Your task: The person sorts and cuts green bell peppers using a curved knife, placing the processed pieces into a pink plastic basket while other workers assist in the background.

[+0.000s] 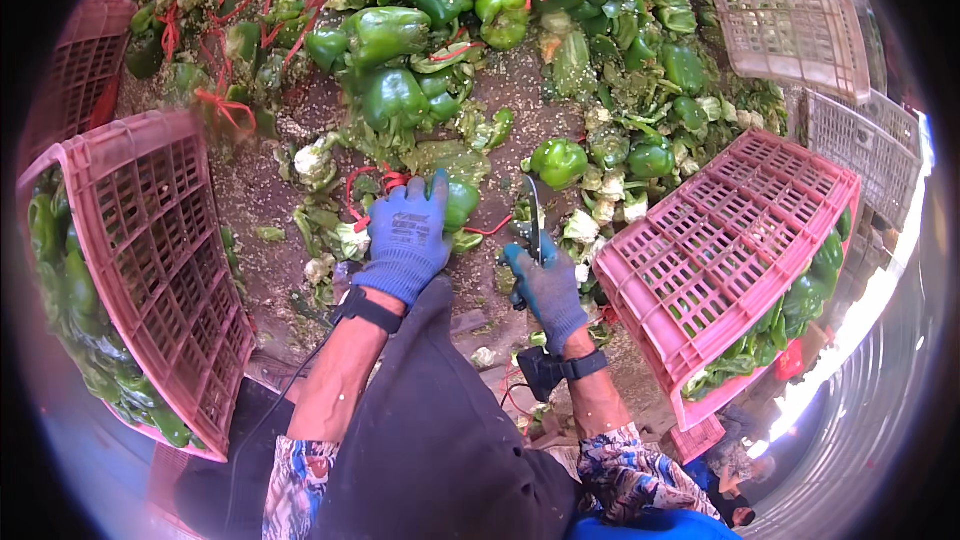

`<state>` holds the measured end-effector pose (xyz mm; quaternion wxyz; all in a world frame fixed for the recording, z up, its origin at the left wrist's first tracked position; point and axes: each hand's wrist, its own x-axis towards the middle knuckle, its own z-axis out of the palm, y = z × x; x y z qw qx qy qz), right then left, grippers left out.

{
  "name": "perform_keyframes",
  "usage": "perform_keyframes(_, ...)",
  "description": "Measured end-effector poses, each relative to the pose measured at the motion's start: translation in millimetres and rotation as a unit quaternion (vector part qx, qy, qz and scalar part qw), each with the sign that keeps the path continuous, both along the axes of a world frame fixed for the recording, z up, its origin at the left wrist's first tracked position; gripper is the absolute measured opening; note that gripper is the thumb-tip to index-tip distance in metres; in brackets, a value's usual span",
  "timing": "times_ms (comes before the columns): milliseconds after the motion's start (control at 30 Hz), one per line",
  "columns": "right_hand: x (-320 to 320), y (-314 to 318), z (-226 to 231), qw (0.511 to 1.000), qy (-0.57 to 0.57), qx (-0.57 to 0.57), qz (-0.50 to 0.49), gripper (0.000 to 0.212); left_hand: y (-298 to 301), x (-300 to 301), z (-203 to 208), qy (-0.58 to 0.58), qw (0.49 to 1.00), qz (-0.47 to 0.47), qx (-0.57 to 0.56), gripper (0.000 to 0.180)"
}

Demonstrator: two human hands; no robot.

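My left hand [405, 235], in a blue knit glove, is palm down with its fingers bent around the near side of a green bell pepper [462, 204]. Part of that pepper is hidden under the glove. Close to the fingertips lies a red string [392, 181]. My right hand [549, 285], gloved in blue with darker, stained fingers, is closed around a knife [535, 208]. Its narrow blade points away from me, just left of a loose green bell pepper [558, 163]. A pile of green bell peppers [390, 35] spreads ahead of both hands.
Tilted pink plastic crates with green peppers stand at the left [165, 260] and right [735, 240]. More crates [785, 10] are at the far right. Pale pepper cores [582, 227], seeds and scraps litter the ground. A person [735, 455] is partly visible at the lower right.
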<state>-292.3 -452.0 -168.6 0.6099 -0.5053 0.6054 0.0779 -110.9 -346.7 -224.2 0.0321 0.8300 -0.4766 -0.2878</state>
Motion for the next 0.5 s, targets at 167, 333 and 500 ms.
perform_keyframes(167, 10.1, 2.5, -9.1, 0.998, 0.006, -0.046, 0.041, 0.034, -6.1, -10.3, -22.1, 0.014, 1.000, -0.003, -0.018, 0.070)
perform_keyframes(333, 32.5, -14.2, -11.3, 0.997, -0.018, -0.069, 0.021, 0.029, -5.7, -9.3, -31.0, 0.040, 0.996, 0.063, -0.047, 0.044)
perform_keyframes(500, 81.9, -69.6, -4.3, 0.955, -0.029, -0.285, 0.081, 0.031, 10.5, 15.6, -25.6, 0.020, 0.980, 0.169, -0.099, 0.049)
